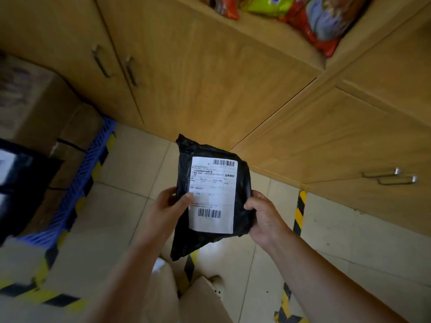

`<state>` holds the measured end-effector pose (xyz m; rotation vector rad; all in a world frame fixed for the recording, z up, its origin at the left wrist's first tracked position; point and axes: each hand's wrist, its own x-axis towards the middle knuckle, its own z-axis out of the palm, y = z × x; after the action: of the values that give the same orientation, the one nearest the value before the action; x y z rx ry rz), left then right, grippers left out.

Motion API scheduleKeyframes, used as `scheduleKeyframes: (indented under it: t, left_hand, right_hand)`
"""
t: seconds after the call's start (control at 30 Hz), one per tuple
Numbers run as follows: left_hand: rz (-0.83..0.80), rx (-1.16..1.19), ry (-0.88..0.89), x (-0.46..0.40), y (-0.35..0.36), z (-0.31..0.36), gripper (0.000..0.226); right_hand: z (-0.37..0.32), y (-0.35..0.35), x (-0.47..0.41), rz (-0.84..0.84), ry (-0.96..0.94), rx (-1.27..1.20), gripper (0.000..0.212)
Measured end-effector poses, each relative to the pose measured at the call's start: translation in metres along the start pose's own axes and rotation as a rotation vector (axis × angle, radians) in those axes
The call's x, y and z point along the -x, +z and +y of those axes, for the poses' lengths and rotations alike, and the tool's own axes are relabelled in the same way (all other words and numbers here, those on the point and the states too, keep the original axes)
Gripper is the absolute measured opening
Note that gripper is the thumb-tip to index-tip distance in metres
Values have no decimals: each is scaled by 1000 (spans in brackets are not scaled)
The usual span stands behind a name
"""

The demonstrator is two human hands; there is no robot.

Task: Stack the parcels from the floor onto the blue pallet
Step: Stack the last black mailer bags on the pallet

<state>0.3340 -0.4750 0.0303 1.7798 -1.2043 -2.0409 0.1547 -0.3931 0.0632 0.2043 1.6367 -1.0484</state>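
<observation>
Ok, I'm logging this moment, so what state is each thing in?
black parcel: held up, label facing the camera
left hand: grips the parcel's left edge
right hand: grips its right edge
blue pallet: loaded with cardboard boxes
cabinet doors: closed

The small print on the white label (212, 194) of the black parcel (240, 206) is too fine to read. At the left edge, the cardboard boxes (30, 108) on the blue pallet (77, 194) are smeared by blur and cut off, as is a dark parcel (21, 183). The snack bags (310, 17) on the shelf run off the top edge. The fingers behind the black parcel are hidden.
</observation>
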Motion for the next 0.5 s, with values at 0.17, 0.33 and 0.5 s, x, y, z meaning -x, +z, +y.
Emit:
scheduleKeyframes:
  t: [0.17, 0.33, 0.5]
  left_hand:
    - [11, 53, 49, 83, -44, 87, 17]
    - [-41, 106, 109, 157, -84, 145, 11]
    - [-94, 63, 220, 219, -113, 170, 20]
  right_hand:
    - [-40, 36, 98, -102, -19, -24, 33]
    - [-83, 64, 185, -226, -62, -43, 44]
    - [-127, 100, 251, -261, -86, -47, 42]
